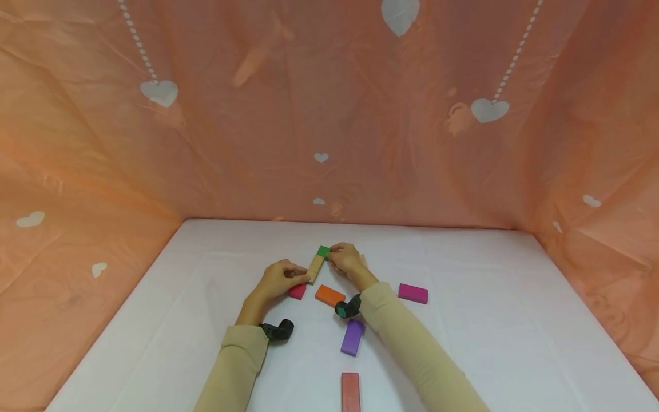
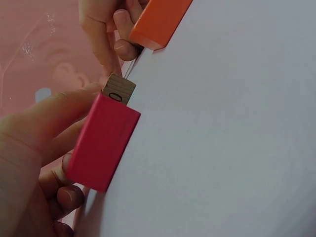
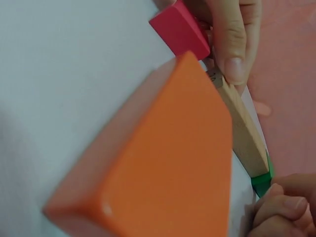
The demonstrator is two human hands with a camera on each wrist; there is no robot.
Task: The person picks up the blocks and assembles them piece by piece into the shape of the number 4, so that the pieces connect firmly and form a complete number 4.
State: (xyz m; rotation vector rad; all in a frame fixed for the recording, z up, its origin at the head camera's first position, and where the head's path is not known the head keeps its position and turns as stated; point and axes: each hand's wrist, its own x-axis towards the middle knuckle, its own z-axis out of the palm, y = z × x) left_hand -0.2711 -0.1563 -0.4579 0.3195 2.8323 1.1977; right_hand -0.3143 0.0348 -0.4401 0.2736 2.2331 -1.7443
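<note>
A plain wooden block (image 1: 316, 269) lies at a slant on the white table, with a small black mark on its near end face in the left wrist view. My left hand (image 1: 280, 278) pinches that near end between thumb and forefinger. Against the block's far end sits a green block (image 1: 323, 251), which my right hand (image 1: 346, 258) grips with curled fingers, hiding part of it. A red block (image 2: 106, 143) lies just below my left hand, close to the wooden block's near end. Nearer the right wrist is an orange block (image 1: 330, 295).
Another pale wooden piece (image 1: 363, 260) shows partly behind my right hand. A purple block (image 1: 352, 337) and a pinkish-red block (image 1: 350, 392) lie nearer the front, a magenta block (image 1: 413, 293) to the right. An orange cloth (image 1: 319, 114) with hearts hangs behind the table.
</note>
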